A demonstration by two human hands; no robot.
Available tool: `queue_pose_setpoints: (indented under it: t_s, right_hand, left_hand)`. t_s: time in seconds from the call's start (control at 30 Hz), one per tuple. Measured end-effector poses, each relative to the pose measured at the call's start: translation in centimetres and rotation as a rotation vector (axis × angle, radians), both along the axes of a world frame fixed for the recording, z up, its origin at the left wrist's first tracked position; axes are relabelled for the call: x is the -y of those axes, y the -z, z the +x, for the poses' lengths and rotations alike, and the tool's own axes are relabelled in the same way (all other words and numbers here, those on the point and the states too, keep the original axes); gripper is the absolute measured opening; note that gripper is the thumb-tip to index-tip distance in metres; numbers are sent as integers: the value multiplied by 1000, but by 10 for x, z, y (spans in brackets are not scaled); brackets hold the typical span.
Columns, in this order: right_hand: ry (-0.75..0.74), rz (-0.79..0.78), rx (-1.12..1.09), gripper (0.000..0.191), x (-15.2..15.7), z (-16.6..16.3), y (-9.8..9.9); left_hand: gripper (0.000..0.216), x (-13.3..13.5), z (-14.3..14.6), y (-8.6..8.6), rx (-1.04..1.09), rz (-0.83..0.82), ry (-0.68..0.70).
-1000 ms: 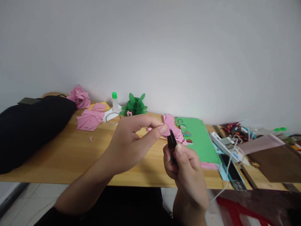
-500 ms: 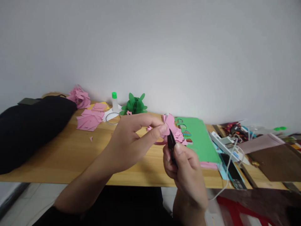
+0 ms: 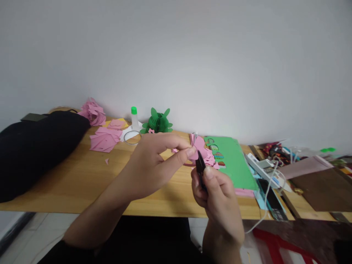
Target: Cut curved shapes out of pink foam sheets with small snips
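Note:
My left hand (image 3: pixel 154 165) pinches a folded pink paper piece (image 3: pixel 198 146) between thumb and fingers, above the wooden table (image 3: pixel 82 179). My right hand (image 3: pixel 216 194) is closed round small black scissors (image 3: pixel 200 167), whose tip touches the pink paper's lower edge. More pink cut pieces (image 3: pixel 210 159) lie just behind, beside a green sheet (image 3: pixel 233 161).
A black bag (image 3: pixel 33 146) fills the table's left end. At the back lie pink paper scraps (image 3: pixel 106 139), a glue bottle with a green cap (image 3: pixel 134 119), a wire ring (image 3: pixel 132 137) and a green paper ornament (image 3: pixel 158 123). A white cable (image 3: pixel 268 190) and clutter crowd the right.
Almost nothing has moved; both hands keep their grip, with the scissors' tip staying at the pink paper.

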State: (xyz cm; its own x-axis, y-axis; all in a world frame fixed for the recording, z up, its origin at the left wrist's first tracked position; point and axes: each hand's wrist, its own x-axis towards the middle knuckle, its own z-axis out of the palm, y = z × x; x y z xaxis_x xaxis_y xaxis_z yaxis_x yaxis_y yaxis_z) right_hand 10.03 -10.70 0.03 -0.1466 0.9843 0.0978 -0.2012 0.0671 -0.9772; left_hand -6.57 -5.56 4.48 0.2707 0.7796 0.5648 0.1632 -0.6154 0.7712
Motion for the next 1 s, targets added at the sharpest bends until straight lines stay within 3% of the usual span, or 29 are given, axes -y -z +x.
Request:
queue_pose_setpoints:
  t_s: [0.47,1.0]
  right_hand:
    - [7,-27,17,45,-1,-2,-1]
    - [-18,1,33,42,-1,0,1]
  left_hand:
    - [20,0,2,1,29,-71,46]
    - [19,0,-2,3,-40,-36,79]
